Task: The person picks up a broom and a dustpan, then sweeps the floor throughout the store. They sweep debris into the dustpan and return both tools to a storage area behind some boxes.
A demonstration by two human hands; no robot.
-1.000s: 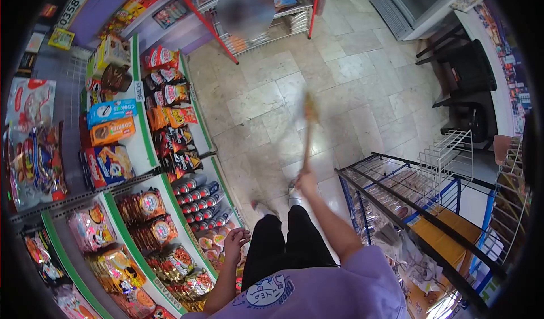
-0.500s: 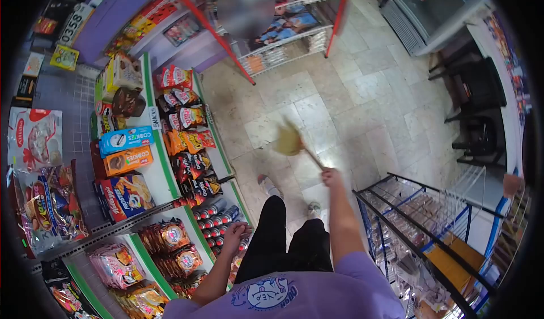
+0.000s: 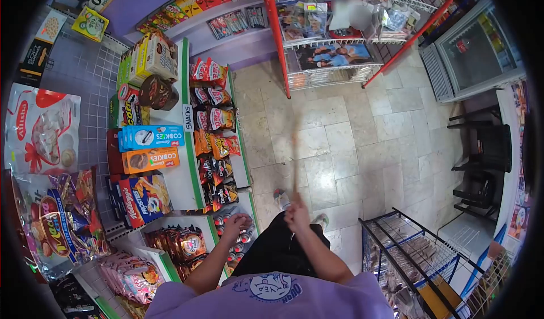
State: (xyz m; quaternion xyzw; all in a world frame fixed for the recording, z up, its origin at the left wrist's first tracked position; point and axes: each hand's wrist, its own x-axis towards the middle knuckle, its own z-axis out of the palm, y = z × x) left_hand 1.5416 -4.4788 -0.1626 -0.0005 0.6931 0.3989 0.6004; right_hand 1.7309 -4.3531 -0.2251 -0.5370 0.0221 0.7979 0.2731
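My right hand [image 3: 297,216] is wrapped around the lower end of a thin wooden stick [image 3: 295,166], held out in front of my legs over the tiled floor. The stick's far end is blurred and looks narrow here, so its yellowish head is hard to make out. My left hand [image 3: 237,224] hangs beside the lower shelf with loosely bent fingers, and nothing shows in it. Several cans [image 3: 243,238] lie in rows just under and beside that hand. Bags of chips [image 3: 218,169] fill the shelf ahead of it.
Snack shelves [image 3: 184,81] with cookie boxes [image 3: 152,137] line my left. A red-edged wire rack [image 3: 334,72] stands ahead, with a glass-door fridge [image 3: 479,47] at far right. Black chairs [image 3: 481,137] stand along the right side. A dark metal rack [image 3: 408,251] is close by my right.
My right hand has moved left and closer to my body, swinging the stick from pointing up-left to nearly straight ahead. My view has shifted left. The left hand stays by the cans.
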